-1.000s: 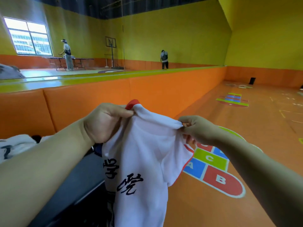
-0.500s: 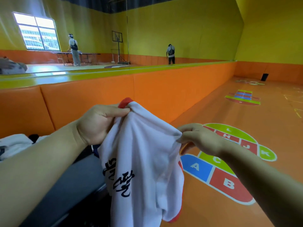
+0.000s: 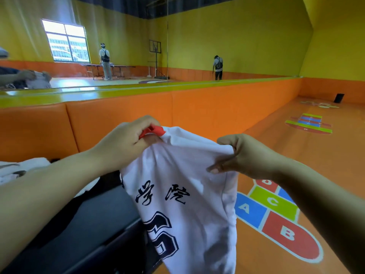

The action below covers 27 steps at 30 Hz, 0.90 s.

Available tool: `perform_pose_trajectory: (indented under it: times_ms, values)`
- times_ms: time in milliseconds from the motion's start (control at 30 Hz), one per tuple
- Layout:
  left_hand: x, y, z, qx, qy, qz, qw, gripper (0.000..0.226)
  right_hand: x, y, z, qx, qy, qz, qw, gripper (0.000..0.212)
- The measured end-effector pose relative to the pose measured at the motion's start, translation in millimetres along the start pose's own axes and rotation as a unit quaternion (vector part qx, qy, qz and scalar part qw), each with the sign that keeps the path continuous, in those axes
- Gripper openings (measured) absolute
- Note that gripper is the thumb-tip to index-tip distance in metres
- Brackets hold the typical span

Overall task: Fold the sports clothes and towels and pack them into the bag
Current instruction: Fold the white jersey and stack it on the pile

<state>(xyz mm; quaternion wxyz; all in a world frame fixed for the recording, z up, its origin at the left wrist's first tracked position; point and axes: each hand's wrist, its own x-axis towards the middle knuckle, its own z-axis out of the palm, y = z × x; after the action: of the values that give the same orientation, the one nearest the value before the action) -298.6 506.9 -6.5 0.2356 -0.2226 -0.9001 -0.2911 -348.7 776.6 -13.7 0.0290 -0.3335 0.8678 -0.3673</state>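
Jersey [image 3: 183,196] — soft white knit, red trim, dark print; left hand [image 3: 126,143] and right hand [image 3: 245,155] fingers pinch top edge, cloth hanging limp.

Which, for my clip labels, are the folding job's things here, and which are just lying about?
Job: white jersey with dark print and red trim, held by left hand and right hand; white fabric heap.
Lying about: lettered hopscotch floor marking; orange padded wall; distant table.
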Motion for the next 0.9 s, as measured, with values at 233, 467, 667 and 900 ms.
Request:
perform_pose_trajectory:
  times_ms: [233, 467, 667, 900]
  values:
    - [-15, 11, 5, 0.011, 0.036, 0.056, 0.998, 0.037, -19, -18, -18, -0.085, -0.010, 0.003, 0.996, 0.036]
    - [-4, 14, -9, -0.094, 0.000, 0.020, 0.995, 0.020, -26, -40, -39, -0.107, -0.090, -0.007, 0.990, 0.023]
    - [34, -8, -8, -0.124, -0.042, -0.004, 0.991, 0.020, 21, -26, -60, -0.110, -0.142, -0.007, 0.984, 0.018]
    - [133, -68, -9, -0.067, -0.021, -0.019, 0.997, 0.022, 138, 13, -102, -0.193, -0.063, 0.025, 0.979, 0.017]
